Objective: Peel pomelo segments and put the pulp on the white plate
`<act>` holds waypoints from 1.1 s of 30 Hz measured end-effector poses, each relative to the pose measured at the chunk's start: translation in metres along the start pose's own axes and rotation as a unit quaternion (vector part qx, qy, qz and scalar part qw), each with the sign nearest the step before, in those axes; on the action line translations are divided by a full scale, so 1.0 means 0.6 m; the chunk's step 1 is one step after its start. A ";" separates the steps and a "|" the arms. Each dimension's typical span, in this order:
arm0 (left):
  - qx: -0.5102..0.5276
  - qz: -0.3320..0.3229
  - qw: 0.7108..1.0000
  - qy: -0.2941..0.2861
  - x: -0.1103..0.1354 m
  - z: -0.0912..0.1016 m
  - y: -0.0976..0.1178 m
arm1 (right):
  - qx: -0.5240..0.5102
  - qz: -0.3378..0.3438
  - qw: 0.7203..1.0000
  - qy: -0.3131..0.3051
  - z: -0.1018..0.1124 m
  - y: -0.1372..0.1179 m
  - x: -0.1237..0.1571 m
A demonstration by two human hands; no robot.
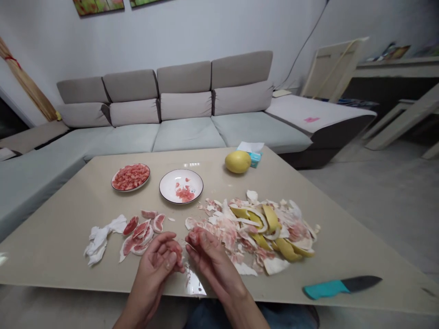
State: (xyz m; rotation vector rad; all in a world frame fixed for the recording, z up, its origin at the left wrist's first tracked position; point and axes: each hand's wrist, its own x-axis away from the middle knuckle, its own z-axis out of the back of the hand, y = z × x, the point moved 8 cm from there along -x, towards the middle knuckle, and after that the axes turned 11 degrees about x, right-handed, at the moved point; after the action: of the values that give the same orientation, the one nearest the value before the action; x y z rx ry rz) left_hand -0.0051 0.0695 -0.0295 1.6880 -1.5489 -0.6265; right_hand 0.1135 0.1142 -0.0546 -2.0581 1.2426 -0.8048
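Close to the table's near edge, my left hand (158,261) has its fingers curled around a piece of pink pomelo flesh (179,257). My right hand (214,258) pinches another pinkish piece of pomelo (195,235) between thumb and fingers. A small gap separates the two hands. Left of them lies a group of pomelo segments (146,230), some still in pale skin. A white plate (168,180) beyond the hands carries a few pink bits of flesh. Peel and torn membrane form a large heap (236,228) beside my right hand.
A second plate (147,183) is piled with pink flesh at the far left. Crumpled tissue (99,242) lies left of the segments. A whole yellow pomelo (238,161) sits by a tissue pack (255,159). A teal-handled knife (327,289) rests at the near right edge.
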 end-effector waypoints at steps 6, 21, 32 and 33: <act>-0.021 0.051 0.997 -0.057 -0.007 -0.018 -0.005 | 0.009 0.004 1.000 -0.020 -0.006 0.008 -0.002; -0.231 0.061 0.965 -0.105 -0.037 -0.014 0.002 | 0.349 0.146 0.926 0.017 -0.010 -0.060 0.020; -0.372 -0.004 0.921 -0.113 -0.037 -0.019 0.032 | 0.408 0.185 0.894 -0.014 -0.024 -0.076 0.033; -0.378 -0.009 0.919 -0.115 -0.037 -0.019 0.034 | 0.409 0.186 0.893 -0.018 -0.025 -0.077 0.033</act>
State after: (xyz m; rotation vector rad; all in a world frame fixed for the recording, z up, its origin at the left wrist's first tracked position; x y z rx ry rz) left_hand -0.0122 0.0940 -0.0093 1.0578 -1.1993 -1.2766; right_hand 0.1346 0.1113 -0.0067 -1.1110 0.9836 -0.8911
